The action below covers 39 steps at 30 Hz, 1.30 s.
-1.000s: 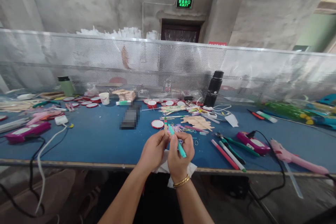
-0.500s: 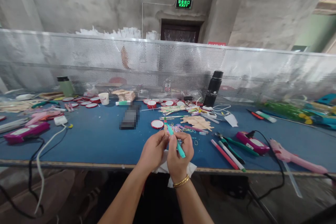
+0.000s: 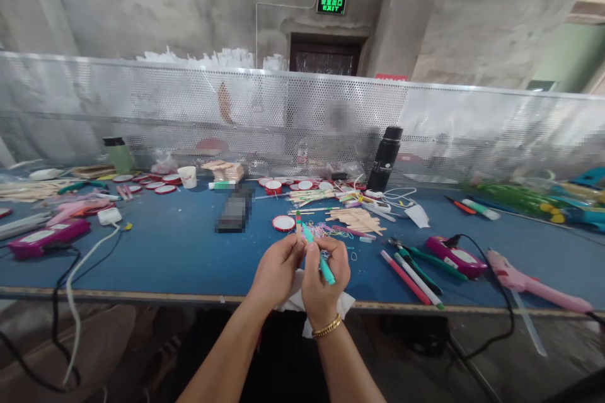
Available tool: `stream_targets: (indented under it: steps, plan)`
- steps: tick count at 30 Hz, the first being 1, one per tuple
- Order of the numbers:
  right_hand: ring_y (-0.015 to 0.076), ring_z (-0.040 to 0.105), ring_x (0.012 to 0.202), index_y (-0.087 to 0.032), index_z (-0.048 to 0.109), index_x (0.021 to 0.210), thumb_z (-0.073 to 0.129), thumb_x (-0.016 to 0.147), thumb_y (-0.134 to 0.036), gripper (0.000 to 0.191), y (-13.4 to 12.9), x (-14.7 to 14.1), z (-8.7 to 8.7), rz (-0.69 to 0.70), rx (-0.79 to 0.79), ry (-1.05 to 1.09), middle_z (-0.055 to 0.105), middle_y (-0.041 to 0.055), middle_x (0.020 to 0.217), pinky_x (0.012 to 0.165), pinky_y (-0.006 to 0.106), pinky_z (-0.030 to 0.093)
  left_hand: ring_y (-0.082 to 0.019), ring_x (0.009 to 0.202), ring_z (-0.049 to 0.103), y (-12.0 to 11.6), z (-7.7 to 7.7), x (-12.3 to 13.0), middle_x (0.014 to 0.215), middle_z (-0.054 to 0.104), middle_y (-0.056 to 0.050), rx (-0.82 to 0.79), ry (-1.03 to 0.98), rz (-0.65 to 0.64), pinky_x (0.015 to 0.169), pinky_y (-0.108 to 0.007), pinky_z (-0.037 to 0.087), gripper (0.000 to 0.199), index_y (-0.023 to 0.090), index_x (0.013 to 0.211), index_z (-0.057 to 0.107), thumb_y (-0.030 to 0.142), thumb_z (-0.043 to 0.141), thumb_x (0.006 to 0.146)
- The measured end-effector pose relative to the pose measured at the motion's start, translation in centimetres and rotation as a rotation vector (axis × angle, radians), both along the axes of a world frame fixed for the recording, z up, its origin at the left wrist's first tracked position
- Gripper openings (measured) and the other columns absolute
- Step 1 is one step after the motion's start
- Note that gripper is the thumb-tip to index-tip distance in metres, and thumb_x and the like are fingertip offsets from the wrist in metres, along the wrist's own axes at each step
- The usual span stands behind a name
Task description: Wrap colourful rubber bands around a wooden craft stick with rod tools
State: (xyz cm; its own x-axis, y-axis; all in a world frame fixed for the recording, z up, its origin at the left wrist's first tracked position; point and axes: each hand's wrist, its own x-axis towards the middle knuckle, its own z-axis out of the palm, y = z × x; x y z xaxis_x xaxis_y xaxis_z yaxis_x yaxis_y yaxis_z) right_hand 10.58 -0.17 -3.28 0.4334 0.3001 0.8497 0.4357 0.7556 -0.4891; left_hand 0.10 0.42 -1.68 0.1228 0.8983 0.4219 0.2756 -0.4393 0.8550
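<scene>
Near the front edge of the blue table, my left hand (image 3: 278,271) pinches a small wooden stick (image 3: 298,225) upright; its top end carries red and green bands. My right hand (image 3: 327,271) holds a teal marker (image 3: 325,264), its tip pointing up and left beside the stick. Both hands are close together, thumbs almost touching. Just behind them lie a round white disc with a red rim (image 3: 284,223) and a heap of small colourful rubber bands (image 3: 322,230). A white cloth (image 3: 347,302) shows below my hands.
Plain wooden sticks (image 3: 359,221) lie behind my hands. Rightward are pink and white markers (image 3: 405,277), green-handled pliers (image 3: 437,262), a purple device (image 3: 456,257) and a pink glue gun (image 3: 524,280). A black bottle (image 3: 385,159) stands behind; a dark phone-like object (image 3: 232,211) lies left.
</scene>
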Motion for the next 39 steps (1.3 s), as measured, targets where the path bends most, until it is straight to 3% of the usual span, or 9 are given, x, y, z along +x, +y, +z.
stream_targets:
  steps: [39]
  plan:
    - [0.0168, 0.067, 0.081, -0.022, 0.064, 0.095, 0.061, 0.1, -0.025, 0.007, 0.12, 0.01, -0.33, -0.001, -0.008, 0.013, 0.068, 0.0017, 0.087, 0.077, 0.032, 0.055, -0.017, 0.07, 0.05, 0.01, -0.16, 0.04, 0.074, 0.058, 0.001, 0.006, 0.017, -0.008, 0.068, -0.027, 0.042, 0.04, 0.021, 0.077, 0.057, 0.05, 0.049, 0.104]
